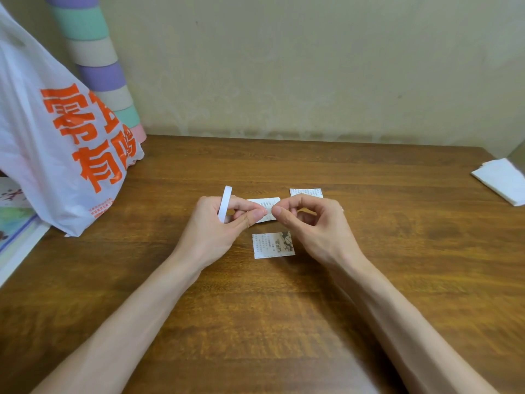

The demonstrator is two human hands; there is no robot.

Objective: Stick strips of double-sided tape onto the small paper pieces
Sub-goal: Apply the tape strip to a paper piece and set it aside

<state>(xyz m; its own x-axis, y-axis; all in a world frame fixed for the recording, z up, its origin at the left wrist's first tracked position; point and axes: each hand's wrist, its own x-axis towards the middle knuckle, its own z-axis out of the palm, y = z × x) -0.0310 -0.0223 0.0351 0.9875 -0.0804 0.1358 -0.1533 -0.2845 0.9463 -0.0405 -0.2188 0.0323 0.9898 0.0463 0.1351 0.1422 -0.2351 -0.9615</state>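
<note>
At table centre both hands meet, fingertips nearly touching. Left hand [221,223] carries the tape roll [225,204], a thin white ring seen edge-on at its 12 o'clock and seemingly slipped over a finger. Its thumb and forefinger pinch together on the 3 o'clock side. Right hand [312,223] also pinches thumb to forefinger, other fingers curled. It meets the left at a small white bit, likely the tape end [269,212], too small to be sure.

Middle paper piece [262,201] sits right behind the pinch, partly hidden; lying flat or lifted, cannot tell. Second paper piece [306,192] lies at 1 o'clock from the hands, just beside the right knuckles. Third paper piece [272,245], printed, lies flat at 6 o'clock between the wrists on the wooden table [284,322]. Plastic bag [56,137] at 9–10 o'clock and white sheets [502,180] at 3 o'clock, both well apart.

Step, judged: pulling or tearing a strip off the roll; no tape visible on any piece yet. Next move calls for a clean tear, then laying the strip straight on the middle piece and pressing it down without it curling onto the fingers.
</note>
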